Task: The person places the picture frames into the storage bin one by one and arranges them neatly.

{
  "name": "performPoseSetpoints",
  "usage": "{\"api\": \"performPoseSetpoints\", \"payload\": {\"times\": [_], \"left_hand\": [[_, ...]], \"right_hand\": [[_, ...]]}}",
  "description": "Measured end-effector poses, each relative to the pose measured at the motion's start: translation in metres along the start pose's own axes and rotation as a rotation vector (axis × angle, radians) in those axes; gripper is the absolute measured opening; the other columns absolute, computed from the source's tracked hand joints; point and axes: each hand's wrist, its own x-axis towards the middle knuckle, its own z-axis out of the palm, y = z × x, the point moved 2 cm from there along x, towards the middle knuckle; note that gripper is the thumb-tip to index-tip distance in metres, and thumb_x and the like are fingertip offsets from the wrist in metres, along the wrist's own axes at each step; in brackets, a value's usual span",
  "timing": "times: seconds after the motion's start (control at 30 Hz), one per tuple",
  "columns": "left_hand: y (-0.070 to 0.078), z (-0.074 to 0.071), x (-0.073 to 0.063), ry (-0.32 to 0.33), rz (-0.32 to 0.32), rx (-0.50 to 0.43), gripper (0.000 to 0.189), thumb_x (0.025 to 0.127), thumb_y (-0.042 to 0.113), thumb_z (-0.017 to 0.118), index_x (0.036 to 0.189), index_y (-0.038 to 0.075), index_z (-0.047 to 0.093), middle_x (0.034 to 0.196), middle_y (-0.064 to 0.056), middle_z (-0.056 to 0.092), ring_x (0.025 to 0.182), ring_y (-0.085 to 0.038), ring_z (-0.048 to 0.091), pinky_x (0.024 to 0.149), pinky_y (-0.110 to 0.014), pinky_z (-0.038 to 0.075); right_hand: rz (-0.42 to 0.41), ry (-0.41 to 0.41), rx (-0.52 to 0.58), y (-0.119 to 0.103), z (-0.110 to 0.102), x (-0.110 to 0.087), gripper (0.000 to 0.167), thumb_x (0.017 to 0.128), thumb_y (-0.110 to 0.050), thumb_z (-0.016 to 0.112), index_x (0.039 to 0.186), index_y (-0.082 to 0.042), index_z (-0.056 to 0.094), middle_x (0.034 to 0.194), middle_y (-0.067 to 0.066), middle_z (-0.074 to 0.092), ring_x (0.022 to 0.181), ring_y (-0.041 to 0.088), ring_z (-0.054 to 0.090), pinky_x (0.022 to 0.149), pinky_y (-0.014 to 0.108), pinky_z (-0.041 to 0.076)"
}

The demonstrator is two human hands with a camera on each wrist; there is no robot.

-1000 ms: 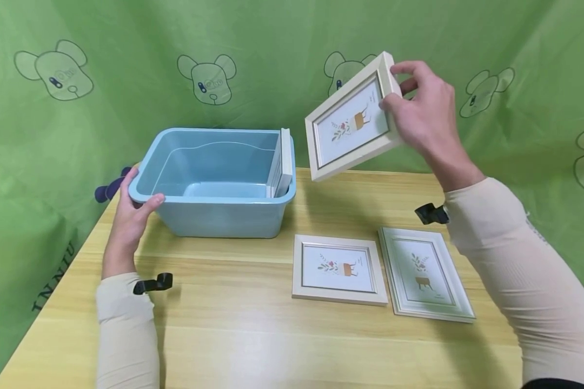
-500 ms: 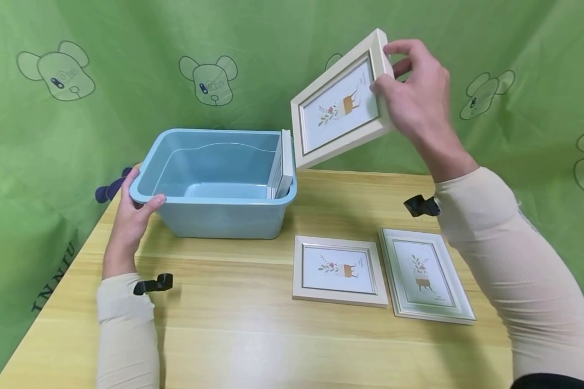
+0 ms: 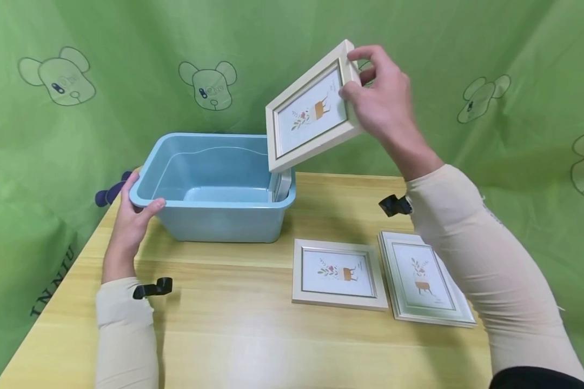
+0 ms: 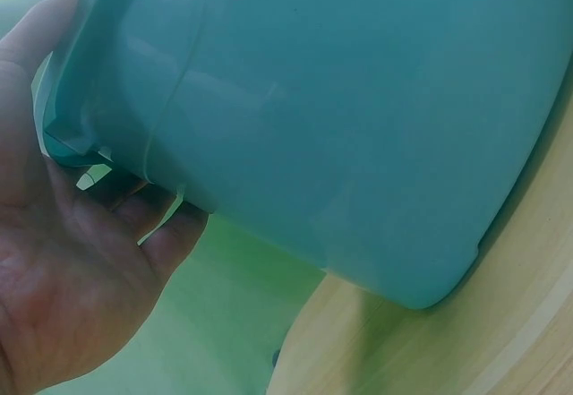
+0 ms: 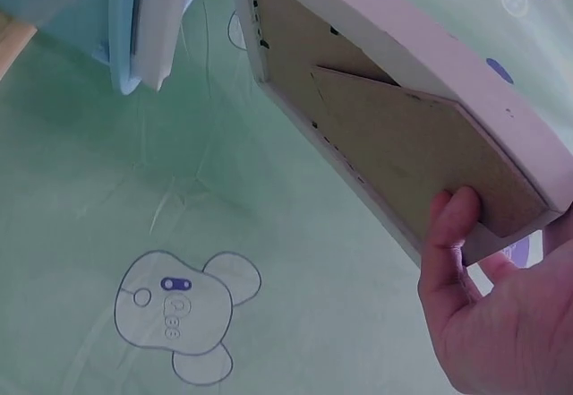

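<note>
Pinching a tilted picture frame (image 3: 311, 111), the right hand (image 3: 384, 97) holds it by the right end of the blue bin (image 3: 219, 222), partly hiding an upright frame (image 3: 283, 186) inside; the left hand (image 3: 130, 224) grips the left rim. Flat frames (image 3: 339, 274) lie near right.

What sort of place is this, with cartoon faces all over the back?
Maybe a little filming corner: a green cloth with cartoon faces hangs behind a wooden table, and small black gadgets stick out from both sleeves.
</note>
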Motion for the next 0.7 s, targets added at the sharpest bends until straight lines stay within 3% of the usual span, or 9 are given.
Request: {"api": "performPoseSetpoints", "payload": {"times": [0.7], "left_hand": [[0.001, -0.001, 0.0, 0.005, 0.01, 0.006, 0.086, 0.09, 0.019, 0.066, 0.153, 0.038, 0.011, 0.161, -0.006, 0.014, 0.144, -0.025, 0.02, 0.123, -0.048, 0.014]], "right_hand": [[0.029, -0.148, -0.234, -0.012, 0.046, 0.014, 0.056, 0.092, -0.022, 0.059, 0.143, -0.035, 0.041, 0.121, 0.004, 0.063, 0.099, 0.017, 0.063, 0.078, 0.027, 0.056]]}}
